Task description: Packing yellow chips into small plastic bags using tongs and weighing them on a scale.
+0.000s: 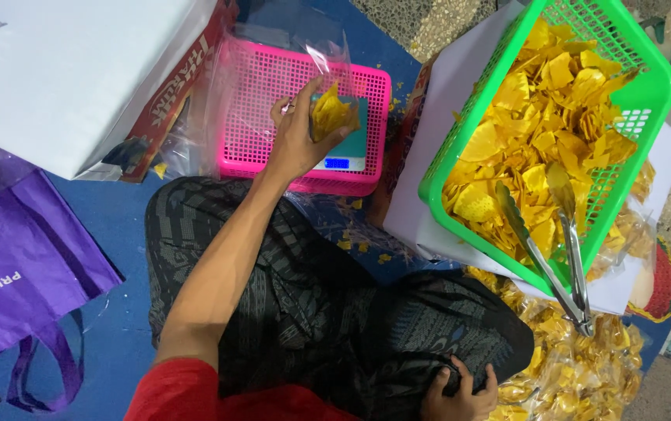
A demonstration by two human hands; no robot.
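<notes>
Blue matting (129, 226) covers the floor where a person sits cross-legged in dark patterned cloth. Stretched forward, the left hand (298, 132) has its fingers curled round a small clear plastic bag of yellow chips (331, 114), which it holds on or just above a small digital scale with a lit blue display (341, 156); whether the bag's weight is fully down cannot be told. That scale sits on an upturned pink plastic mesh basket (273, 86). Judging by this, a true reading calls for the fingers to let go entirely and the bag to sit centred. Near the lap, the right hand (460, 390) rests loosely curled on the cloth, gripping nothing clear to see. Just beyond it lies a heap of filled chip bags (585, 374), and further out a green plastic basket (655, 86) of loose chips holding metal tongs (565, 265).
</notes>
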